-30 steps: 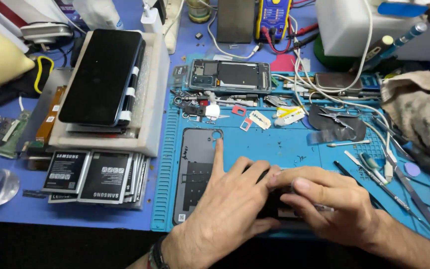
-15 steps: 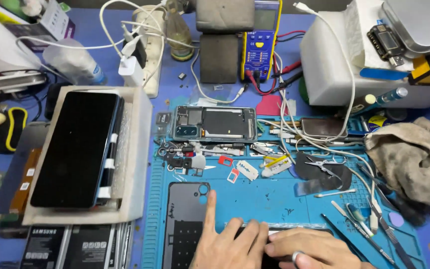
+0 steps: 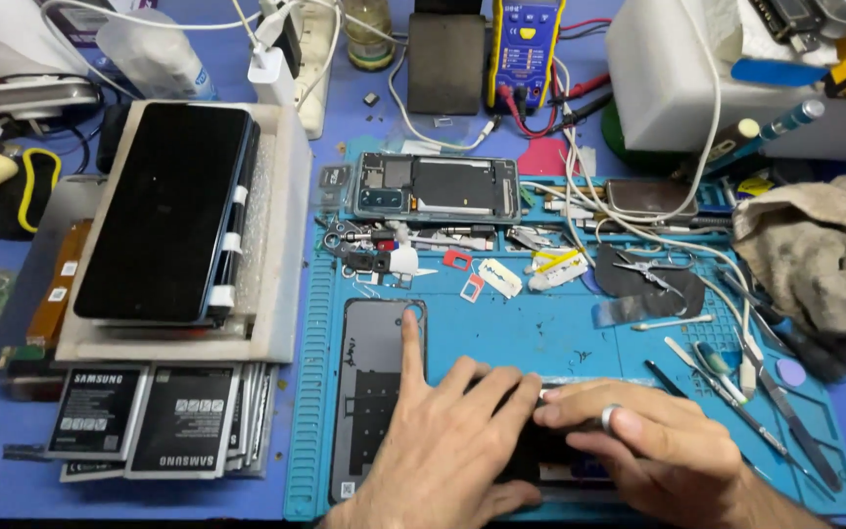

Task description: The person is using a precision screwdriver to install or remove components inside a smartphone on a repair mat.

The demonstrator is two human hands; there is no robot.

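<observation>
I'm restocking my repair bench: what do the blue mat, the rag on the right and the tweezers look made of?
Mat: probably silicone or soft rubber, matte blue, with moulded ridges and compartments along its edges. Rag: woven cloth, grey-beige, crumpled into soft folds and stained. Tweezers: seemingly bare metal, thin and pale with a dull sheen, though too small to be sure.

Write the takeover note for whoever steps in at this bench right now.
Left hand: flat on the blue mat, forefinger stretched over the grey back cover, other fingers on a dark flat device.
Right hand: pressing on that same device from the right; ring on one finger.
Device is mostly hidden under both hands; its state cannot be told.
Opened phone frame lies at the mat's top edge, small parts and card trays below it, tweezers and picks on the right.
Back cover is off, lying beside the device.
</observation>
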